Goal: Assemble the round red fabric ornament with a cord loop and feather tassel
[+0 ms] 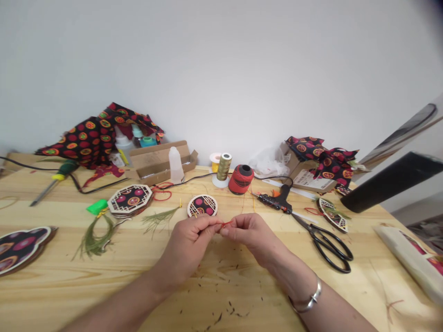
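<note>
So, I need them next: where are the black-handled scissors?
In the head view, the black-handled scissors lie at the wooden table's right, beside the right hand, below the black glue gun.

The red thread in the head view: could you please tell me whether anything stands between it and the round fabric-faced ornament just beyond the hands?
Only the left hand does: its fingers, pinching the red thread, lie between the thread and the near edge of the round fabric-faced ornament. No other object is visible there.
</note>
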Motion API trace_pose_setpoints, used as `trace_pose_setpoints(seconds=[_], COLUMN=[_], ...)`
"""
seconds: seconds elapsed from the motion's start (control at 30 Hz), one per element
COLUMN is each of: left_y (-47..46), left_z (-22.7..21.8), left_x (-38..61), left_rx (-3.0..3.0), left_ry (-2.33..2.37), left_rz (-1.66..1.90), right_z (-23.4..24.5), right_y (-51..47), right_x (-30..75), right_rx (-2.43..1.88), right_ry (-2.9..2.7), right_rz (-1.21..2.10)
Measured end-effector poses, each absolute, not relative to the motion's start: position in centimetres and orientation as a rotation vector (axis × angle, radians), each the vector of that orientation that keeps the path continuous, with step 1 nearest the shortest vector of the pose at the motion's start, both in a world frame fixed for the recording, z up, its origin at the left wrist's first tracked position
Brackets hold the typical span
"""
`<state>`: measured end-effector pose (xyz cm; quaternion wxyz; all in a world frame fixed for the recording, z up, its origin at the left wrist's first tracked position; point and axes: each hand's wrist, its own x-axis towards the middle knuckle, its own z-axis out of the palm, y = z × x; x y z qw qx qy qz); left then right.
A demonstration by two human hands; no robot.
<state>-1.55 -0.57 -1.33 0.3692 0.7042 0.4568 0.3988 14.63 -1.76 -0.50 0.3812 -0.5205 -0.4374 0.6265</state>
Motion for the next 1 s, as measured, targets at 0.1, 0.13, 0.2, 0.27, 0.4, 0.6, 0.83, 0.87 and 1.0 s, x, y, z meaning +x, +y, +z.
trace_pose_setpoints(seconds=[0.1, 0.13, 0.2, 0.27, 0.4, 0.6, 0.83, 0.87, 1.0], left_y=[-0.58, -0.58, -0.60, -0.63, -0.62, -0.55, -0.60, -0.63, -0.74], left_z=[-1.49, -1.54, -1.58, -1.53, -1.45, -1.62, -1.75, -1.76, -1.73], left_x=[-1.63, -1.65, -1.67, -1.66, -1.65, -1.66, -1.68, -1.68, -1.69], left_rx=[1.849, 1.857, 1.850, 1.831, 1.821, 1.854, 1.911, 1.932, 1.974], left_ry=[1.167, 1.164, 1.163, 1.170, 1.186, 1.183, 1.173, 1.178, 1.177], left_rz=[1.029, 1.030, 1.030, 1.025, 1.017, 1.020, 1.029, 1.033, 1.046], right_z=[-0.53, -0.55, -0.61, -0.68, -0.73, -0.28, -0.30, -0.36, -0.56], right_y=[-1.76, -1.76, -1.78, -1.81, -1.88, -1.84, -1.84, -1.84, -1.75], right_x=[14.73, 14.76, 14.80, 14.81, 14.76, 14.61, 14.51, 14.53, 14.62], right_rx=[-1.320, -1.317, -1.312, -1.301, -1.304, -1.343, -1.358, -1.361, -1.352], right_ry=[-1.107, -1.106, -1.105, -1.111, -1.117, -1.105, -1.096, -1.097, -1.105], right_rz=[1.604, 1.607, 1.612, 1.617, 1.615, 1.603, 1.601, 1.598, 1.599])
